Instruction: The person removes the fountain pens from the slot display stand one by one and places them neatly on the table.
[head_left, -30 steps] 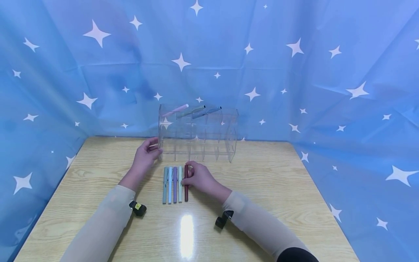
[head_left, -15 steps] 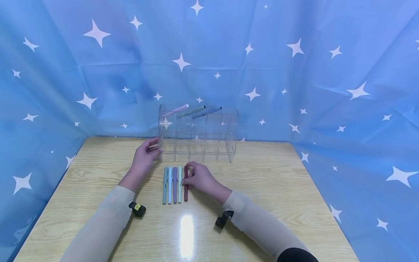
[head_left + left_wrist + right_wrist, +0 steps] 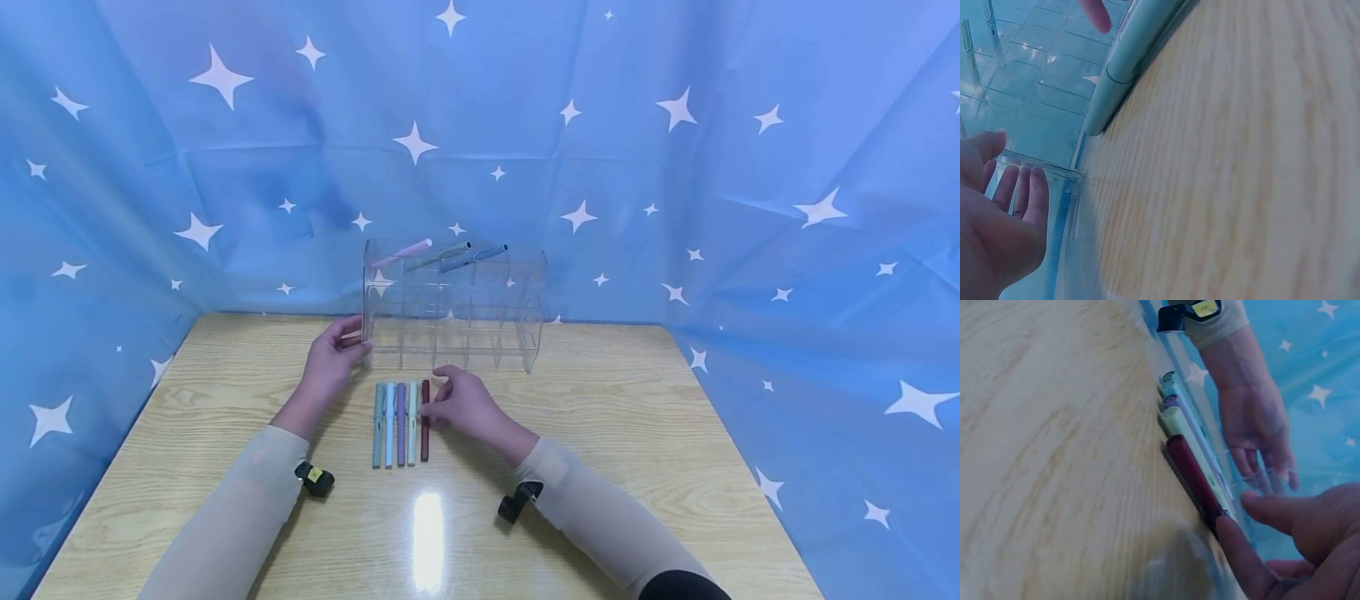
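Observation:
A clear acrylic pen rack (image 3: 450,333) with tiers of compartments stands at the back of the table. My left hand (image 3: 335,354) holds its left side, thumb at the front edge and fingers along the outside. In front of the rack, several capped pens lie side by side. The dark red pen (image 3: 425,421) is rightmost, beside the mint green pen (image 3: 412,425). My right hand (image 3: 467,407) is just right of the dark red pen, with a finger at its far end in the right wrist view and the thumb lifted away (image 3: 1272,509).
Leftward in the row lie a purple pen (image 3: 401,425), a light blue pen (image 3: 389,425) and a teal pen (image 3: 377,425). On the rack's top tier lean a pink pen (image 3: 405,252), a green pen (image 3: 442,255) and a blue pen (image 3: 476,257). A starry blue curtain (image 3: 495,108) hangs behind.
My right hand has loosened from the dark red pen and drawn slightly right. The pen has shifted a little left, toward the mint green one. My left hand has stayed at the rack.

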The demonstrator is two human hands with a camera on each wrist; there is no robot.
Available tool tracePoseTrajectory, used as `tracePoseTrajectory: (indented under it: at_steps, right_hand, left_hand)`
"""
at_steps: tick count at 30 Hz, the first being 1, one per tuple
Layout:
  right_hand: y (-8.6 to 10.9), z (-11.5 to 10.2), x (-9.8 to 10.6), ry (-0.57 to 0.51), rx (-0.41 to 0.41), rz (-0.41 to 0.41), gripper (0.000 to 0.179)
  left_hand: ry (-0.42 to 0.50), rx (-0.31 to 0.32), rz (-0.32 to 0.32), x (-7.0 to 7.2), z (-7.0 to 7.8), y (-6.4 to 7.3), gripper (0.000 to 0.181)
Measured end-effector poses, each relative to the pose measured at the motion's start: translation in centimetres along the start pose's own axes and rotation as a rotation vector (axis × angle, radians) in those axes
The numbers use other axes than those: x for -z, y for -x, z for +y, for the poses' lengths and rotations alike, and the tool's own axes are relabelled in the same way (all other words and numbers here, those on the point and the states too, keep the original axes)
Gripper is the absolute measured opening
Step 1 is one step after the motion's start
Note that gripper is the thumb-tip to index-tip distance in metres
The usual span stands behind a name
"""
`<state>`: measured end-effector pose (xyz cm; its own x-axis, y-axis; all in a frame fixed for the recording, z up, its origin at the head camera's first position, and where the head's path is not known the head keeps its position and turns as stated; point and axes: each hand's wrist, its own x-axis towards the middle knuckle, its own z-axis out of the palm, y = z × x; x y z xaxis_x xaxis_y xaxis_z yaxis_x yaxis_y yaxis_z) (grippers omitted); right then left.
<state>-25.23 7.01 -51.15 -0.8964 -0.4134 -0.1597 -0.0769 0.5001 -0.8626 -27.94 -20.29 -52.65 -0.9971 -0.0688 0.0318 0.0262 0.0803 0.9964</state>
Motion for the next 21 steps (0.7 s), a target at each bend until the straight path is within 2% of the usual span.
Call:
tracePoseTrajectory:
  at_steps: [5,10,14,21]
  right_hand:
    - [0.2,-0.1,0.8,0.017,0.044,0.039,0.074]
    - [0.2,-0.2,1.7,0.019,0.086,0.111,0.063]
    - [0.1,-0.4,2.8,-0.027,0.139,0.197,0.053]
    - [-0.7,-1.7,6.1,-0.126,0.194,0.381,0.048]
  left_hand:
    - [-0.001,0.003,0.002,0.0,-0.2,-0.2,0.053]
    - [-0.003,0.003,-0.001,0.1,-0.2,-0.1,0.054]
    - [-0.001,0.002,-0.009,0.1,-0.1,0.0,0.057]
    - [0.008,0.011,-0.006,0.1,0.0,0.0,0.056]
